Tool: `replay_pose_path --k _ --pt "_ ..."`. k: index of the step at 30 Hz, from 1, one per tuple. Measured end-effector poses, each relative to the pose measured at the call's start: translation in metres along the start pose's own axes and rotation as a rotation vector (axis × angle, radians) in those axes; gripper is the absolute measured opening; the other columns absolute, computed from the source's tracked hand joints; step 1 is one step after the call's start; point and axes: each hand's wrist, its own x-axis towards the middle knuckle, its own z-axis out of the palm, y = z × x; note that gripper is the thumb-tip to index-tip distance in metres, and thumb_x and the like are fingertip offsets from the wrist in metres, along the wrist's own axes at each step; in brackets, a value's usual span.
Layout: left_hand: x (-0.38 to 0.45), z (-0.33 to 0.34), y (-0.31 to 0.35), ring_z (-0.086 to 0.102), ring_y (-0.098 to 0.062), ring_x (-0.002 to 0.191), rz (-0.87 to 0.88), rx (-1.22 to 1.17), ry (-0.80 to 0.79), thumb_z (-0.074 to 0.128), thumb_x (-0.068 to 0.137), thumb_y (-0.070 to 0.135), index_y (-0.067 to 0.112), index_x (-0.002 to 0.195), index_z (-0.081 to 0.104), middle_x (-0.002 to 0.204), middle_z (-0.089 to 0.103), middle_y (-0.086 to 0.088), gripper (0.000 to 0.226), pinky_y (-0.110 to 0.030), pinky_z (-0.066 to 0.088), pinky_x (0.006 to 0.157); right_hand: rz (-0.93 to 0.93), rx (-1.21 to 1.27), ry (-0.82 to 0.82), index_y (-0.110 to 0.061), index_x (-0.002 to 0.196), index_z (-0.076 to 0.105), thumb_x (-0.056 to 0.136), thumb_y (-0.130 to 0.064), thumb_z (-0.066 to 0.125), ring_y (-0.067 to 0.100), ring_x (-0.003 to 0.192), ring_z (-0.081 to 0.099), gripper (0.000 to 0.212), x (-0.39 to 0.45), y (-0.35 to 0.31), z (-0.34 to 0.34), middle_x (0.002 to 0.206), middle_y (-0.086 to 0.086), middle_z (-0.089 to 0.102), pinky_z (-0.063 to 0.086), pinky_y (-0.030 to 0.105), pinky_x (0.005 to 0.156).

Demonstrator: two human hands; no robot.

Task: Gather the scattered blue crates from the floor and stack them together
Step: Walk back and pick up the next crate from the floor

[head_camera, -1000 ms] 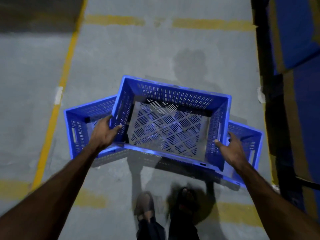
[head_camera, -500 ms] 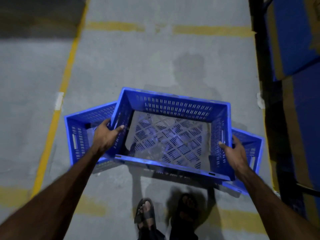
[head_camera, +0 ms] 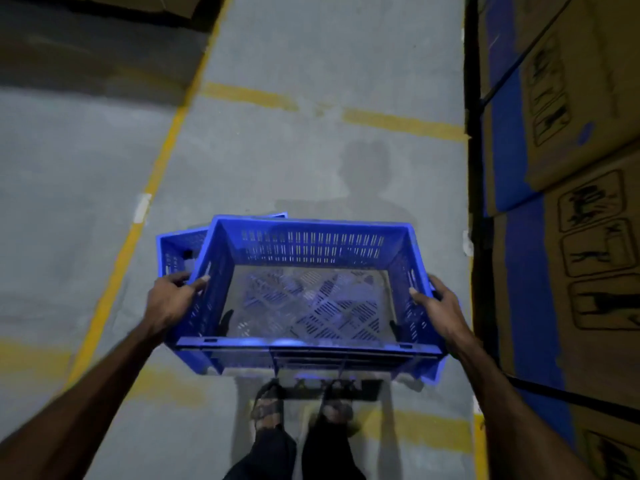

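Fingers (head_camera: 199, 280) of the left hand (head_camera: 169, 303) curled over the left rim of the upper blue crate (head_camera: 308, 299), while the right hand (head_camera: 438, 311) clamped the opposite rim, evidently to keep it level for nesting. That crate hung skewed over a lower blue crate (head_camera: 175, 252) resting on the concrete floor (head_camera: 277, 161), not yet aligned with it. Stacked cardboard boxes (head_camera: 575, 209) stood along the right, yellow floor lines (head_camera: 138, 220) to the left.
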Motion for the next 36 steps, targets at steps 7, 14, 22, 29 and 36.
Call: replay_pose_path --k 7,14,22,29,36 --pt "-0.124 -0.116 0.006 0.073 -0.025 0.078 -0.046 -0.126 0.125 0.076 0.086 0.045 0.016 0.089 0.079 0.084 0.077 -0.016 0.03 -0.048 0.06 0.079 -0.056 0.171 -0.029 -0.028 0.128 0.061 0.096 -0.011 0.069 0.016 0.072 0.069 0.037 -0.112 -0.081 -0.023 0.1 0.007 0.073 0.059 0.029 0.067" --pt "-0.217 -0.191 -0.022 0.07 -0.022 0.083 -0.061 -0.247 0.292 0.075 0.089 0.042 0.017 0.099 0.082 0.085 0.076 -0.012 0.028 -0.037 0.053 0.078 -0.192 0.108 -0.154 -0.019 0.126 0.065 0.094 -0.002 0.067 0.02 0.076 0.066 0.036 -0.177 -0.14 -0.01 0.094 0.012 0.073 0.056 0.043 0.082" --pt "-0.303 -0.235 -0.092 0.068 -0.024 0.073 -0.202 -0.368 0.472 0.076 0.091 0.035 0.012 0.09 0.081 0.086 0.077 -0.019 0.024 -0.042 0.056 0.075 -0.329 0.009 -0.321 -0.009 0.134 0.063 0.095 -0.004 0.068 -0.011 0.054 0.06 0.04 -0.207 -0.191 0.043 0.104 0.013 0.068 0.047 0.009 0.053" --pt "-0.356 -0.275 -0.186 0.073 -0.027 0.075 -0.296 -0.542 0.631 0.078 0.087 0.039 0.018 0.091 0.083 0.071 0.075 -0.004 0.023 -0.045 0.058 0.077 -0.404 -0.037 -0.477 -0.009 0.136 0.064 0.094 -0.008 0.072 -0.002 0.051 0.063 0.042 -0.271 -0.22 0.128 0.081 0.007 0.07 0.054 0.016 0.051" --pt "-0.406 -0.341 -0.284 0.076 -0.032 0.08 -0.326 -0.724 0.782 0.08 0.08 0.041 0.023 0.083 0.082 0.081 0.078 -0.01 0.019 -0.053 0.062 0.077 -0.5 -0.075 -0.596 -0.015 0.133 0.066 0.092 -0.01 0.073 0.021 0.074 0.066 0.041 -0.36 -0.244 0.234 0.063 -0.004 0.072 0.058 0.038 0.078"
